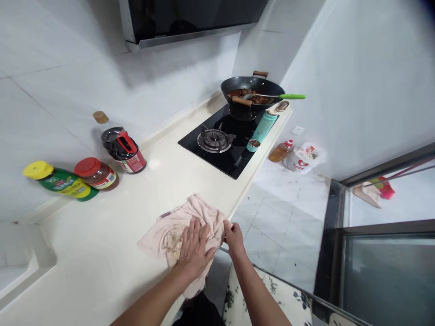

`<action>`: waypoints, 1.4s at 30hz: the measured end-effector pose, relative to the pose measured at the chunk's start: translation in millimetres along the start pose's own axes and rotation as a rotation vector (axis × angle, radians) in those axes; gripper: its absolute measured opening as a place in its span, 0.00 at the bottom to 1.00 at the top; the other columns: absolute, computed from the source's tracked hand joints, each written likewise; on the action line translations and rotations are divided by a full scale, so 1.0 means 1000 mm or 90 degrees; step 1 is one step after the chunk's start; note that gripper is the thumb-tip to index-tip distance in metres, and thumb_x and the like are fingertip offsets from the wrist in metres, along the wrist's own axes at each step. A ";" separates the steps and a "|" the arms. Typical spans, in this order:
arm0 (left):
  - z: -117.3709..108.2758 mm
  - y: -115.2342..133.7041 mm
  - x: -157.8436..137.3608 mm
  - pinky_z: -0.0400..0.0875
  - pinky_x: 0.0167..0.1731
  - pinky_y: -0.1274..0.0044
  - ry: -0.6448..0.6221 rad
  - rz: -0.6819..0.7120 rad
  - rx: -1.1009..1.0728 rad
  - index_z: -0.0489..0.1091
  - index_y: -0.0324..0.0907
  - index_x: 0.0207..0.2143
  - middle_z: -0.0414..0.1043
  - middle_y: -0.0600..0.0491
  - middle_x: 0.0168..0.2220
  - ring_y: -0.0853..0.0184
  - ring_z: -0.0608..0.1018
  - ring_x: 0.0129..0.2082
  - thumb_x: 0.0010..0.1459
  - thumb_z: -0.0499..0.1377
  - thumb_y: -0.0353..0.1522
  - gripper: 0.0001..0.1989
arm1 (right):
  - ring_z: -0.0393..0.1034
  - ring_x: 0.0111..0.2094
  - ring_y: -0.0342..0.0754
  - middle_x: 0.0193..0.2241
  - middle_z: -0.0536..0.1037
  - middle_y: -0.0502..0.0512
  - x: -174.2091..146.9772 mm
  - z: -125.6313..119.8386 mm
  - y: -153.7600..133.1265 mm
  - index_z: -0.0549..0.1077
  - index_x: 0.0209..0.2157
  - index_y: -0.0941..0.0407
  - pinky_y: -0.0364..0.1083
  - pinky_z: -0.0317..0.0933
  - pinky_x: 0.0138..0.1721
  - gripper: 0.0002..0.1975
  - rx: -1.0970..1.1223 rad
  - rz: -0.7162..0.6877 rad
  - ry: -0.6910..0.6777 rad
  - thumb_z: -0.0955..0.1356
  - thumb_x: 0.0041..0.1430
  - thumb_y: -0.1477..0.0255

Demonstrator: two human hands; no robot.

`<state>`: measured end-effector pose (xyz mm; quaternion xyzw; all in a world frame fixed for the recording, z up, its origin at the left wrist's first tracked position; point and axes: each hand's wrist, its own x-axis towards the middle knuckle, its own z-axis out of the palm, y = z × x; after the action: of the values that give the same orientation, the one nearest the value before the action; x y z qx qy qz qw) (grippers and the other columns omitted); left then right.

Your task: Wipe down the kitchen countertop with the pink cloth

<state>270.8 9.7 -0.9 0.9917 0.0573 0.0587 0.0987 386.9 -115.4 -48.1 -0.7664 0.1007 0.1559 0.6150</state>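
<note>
A pale pink cloth [170,231] was spread in rumpled folds on the tabletop [102,244], near the front edge, with its lower end hung over that edge. It was pressed down under the left grip [194,249], which was laid flat with the thumb set apart, while its margin was pinched between thumb and fingers by the right grip [235,237]. The cloth was judged light, soft and limp, easily bunched and not fragile; whether it was damp could not be told. A hold was best taken at the gathered margin, away from the brown-soiled part.
</note>
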 end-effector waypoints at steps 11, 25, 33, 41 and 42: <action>-0.035 -0.063 -0.070 0.55 0.62 0.58 0.050 0.085 0.054 0.56 0.54 0.66 0.51 0.44 0.69 0.49 0.54 0.69 0.59 0.59 0.38 0.33 | 0.61 0.18 0.46 0.16 0.65 0.46 -0.064 -0.008 0.018 0.61 0.25 0.51 0.45 0.60 0.20 0.27 -0.143 -0.102 -0.034 0.62 0.52 0.40; -0.013 0.013 0.003 0.55 0.61 0.61 0.015 -0.053 -0.062 0.71 0.50 0.54 0.67 0.49 0.61 0.55 0.62 0.65 0.61 0.57 0.36 0.18 | 0.61 0.49 0.58 0.46 0.68 0.64 0.187 -0.056 -0.095 0.70 0.40 0.56 0.58 0.56 0.53 0.14 -0.415 -0.538 0.020 0.62 0.62 0.61; -0.014 0.017 0.022 0.53 0.59 0.62 -0.011 -0.050 -0.094 0.73 0.56 0.51 0.66 0.52 0.60 0.56 0.60 0.65 0.64 0.56 0.35 0.15 | 0.58 0.52 0.60 0.48 0.66 0.65 0.199 -0.033 -0.071 0.68 0.46 0.57 0.60 0.51 0.56 0.19 -0.495 -0.548 0.042 0.62 0.63 0.58; 0.000 0.035 0.072 0.53 0.59 0.61 -0.002 -0.067 -0.166 0.75 0.56 0.48 0.65 0.52 0.57 0.56 0.60 0.62 0.64 0.55 0.35 0.13 | 0.58 0.50 0.61 0.45 0.67 0.65 0.185 -0.015 -0.076 0.67 0.45 0.58 0.59 0.49 0.54 0.18 -0.525 -0.486 0.118 0.60 0.65 0.57; 0.001 0.035 0.075 0.54 0.58 0.60 -0.002 -0.061 -0.166 0.75 0.55 0.48 0.65 0.51 0.57 0.56 0.61 0.62 0.64 0.56 0.33 0.13 | 0.58 0.50 0.60 0.45 0.67 0.65 0.185 -0.014 -0.075 0.67 0.45 0.58 0.59 0.49 0.54 0.18 -0.535 -0.488 0.119 0.60 0.65 0.58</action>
<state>348.6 -15.6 12.8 0.9666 0.0964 0.0596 0.2297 586.8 -105.7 -44.2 -0.9372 -0.2008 -0.1202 0.2587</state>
